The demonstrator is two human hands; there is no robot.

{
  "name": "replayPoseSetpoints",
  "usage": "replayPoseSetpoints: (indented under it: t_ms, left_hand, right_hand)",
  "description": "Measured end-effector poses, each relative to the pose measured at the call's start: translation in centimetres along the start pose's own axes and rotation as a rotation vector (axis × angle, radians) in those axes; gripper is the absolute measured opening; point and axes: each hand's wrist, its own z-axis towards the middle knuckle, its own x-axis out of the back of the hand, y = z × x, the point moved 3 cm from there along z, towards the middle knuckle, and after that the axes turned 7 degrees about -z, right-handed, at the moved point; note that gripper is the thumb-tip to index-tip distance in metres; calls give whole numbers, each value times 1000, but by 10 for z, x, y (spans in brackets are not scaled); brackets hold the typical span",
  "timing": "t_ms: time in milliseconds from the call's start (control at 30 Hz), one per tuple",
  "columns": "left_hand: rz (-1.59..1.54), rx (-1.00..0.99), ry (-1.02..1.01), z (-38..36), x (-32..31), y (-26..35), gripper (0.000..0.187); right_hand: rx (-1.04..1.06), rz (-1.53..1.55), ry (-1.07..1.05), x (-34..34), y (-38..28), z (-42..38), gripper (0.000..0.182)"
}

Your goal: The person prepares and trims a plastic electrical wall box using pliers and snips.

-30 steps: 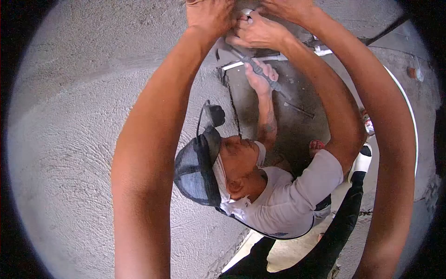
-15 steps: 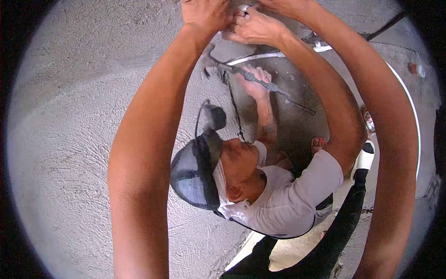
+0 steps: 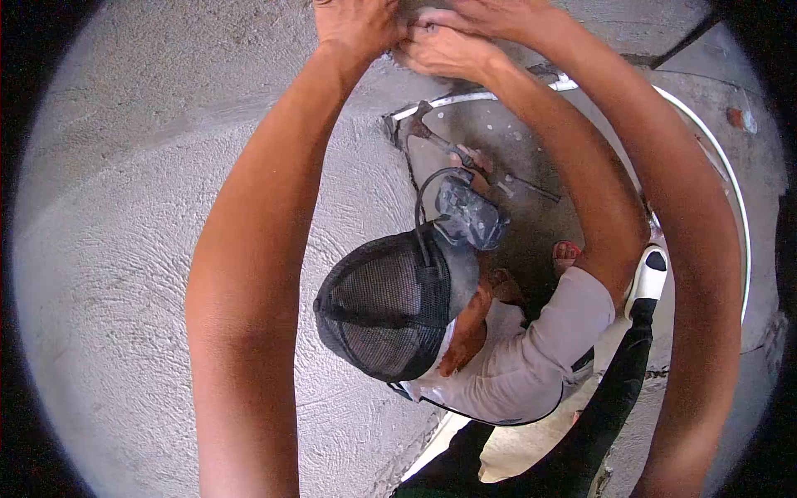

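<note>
At the top edge of the head view, my left hand (image 3: 359, 23) bends its fingers in toward the wall, partly cut off by the frame. My right hand (image 3: 502, 18) reaches in from the other side, its fingers closed and pointing left. Between them lies a co-worker's hand (image 3: 448, 53), close against both of mine. Whatever the three hands hold there is hidden. Below, the co-worker's other hand (image 3: 471, 159) grips a hammer (image 3: 436, 139), with a thin dark rod (image 3: 535, 189) sticking out beyond the hand.
The co-worker, in a dark mesh cap (image 3: 378, 303) with a small device on its front, crouches between my arms. A rough plastered wall (image 3: 158, 299) fills the left. A white pipe (image 3: 735, 187) curves along the right. Another person's white shoe (image 3: 647, 282) stands nearby.
The co-worker's head has tipped down, bringing the cap top into view. The hammer has shifted right and lower. A white round piece between the hands is now covered. My hands have barely moved.
</note>
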Motion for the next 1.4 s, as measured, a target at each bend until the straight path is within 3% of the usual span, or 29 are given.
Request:
replayPoseSetpoints:
  t_ms: [67, 167, 233, 300, 367, 500, 600, 700, 800, 900, 1100, 1200, 1300, 1333, 1400]
  left_hand:
    - [6, 1, -65, -4, 2, -1, 100]
    - [-80, 40, 22, 5, 5, 5, 102]
    - [-361, 145, -120, 3, 10, 6, 105]
    - [-360, 149, -186, -2, 9, 3, 109]
    - [-92, 52, -169, 0, 7, 2, 112]
    - [-190, 23, -157, -1, 9, 0, 111]
    - [-69, 104, -314, 1, 7, 2, 109]
    - [57, 90, -322, 2, 7, 4, 108]
    - [-85, 2, -84, 3, 9, 4, 107]
    - [-88, 55, -166, 0, 6, 4, 106]
    - [-8, 66, -183, -1, 0, 5, 104]
    - [-11, 40, -94, 0, 1, 4, 100]
    - [-171, 64, -147, 4, 13, 5, 97]
    - [-355, 205, -431, 8, 13, 4, 95]
    - [-88, 109, -242, 4, 4, 4, 95]
  right_hand:
    - [-22, -85, 18, -4, -4, 2, 94]
    - [-43, -109, 15, -7, -6, 1, 94]
    - [-66, -110, 17, -8, -10, -1, 94]
    - [-74, -108, 11, -10, -11, 0, 94]
    - [-70, -104, 4, -10, -12, 0, 95]
    - [-83, -90, -7, -12, -11, -1, 94]
    - [-89, -183, 231, -26, -15, 2, 93]
    - [-126, -269, 24, -23, -19, -1, 93]
    - [-114, -178, 8, -19, -19, -1, 93]
    - [-81, -219, 170, -29, -16, 0, 91]
    - [-95, -248, 30, -24, -17, -2, 91]
    - [-97, -267, 135, -30, -18, 2, 93]
    - [-91, -226, 166, -25, -19, 4, 98]
    - [-95, -240, 123, -24, -18, 4, 100]
    - [-105, -267, 33, -20, -19, 2, 104]
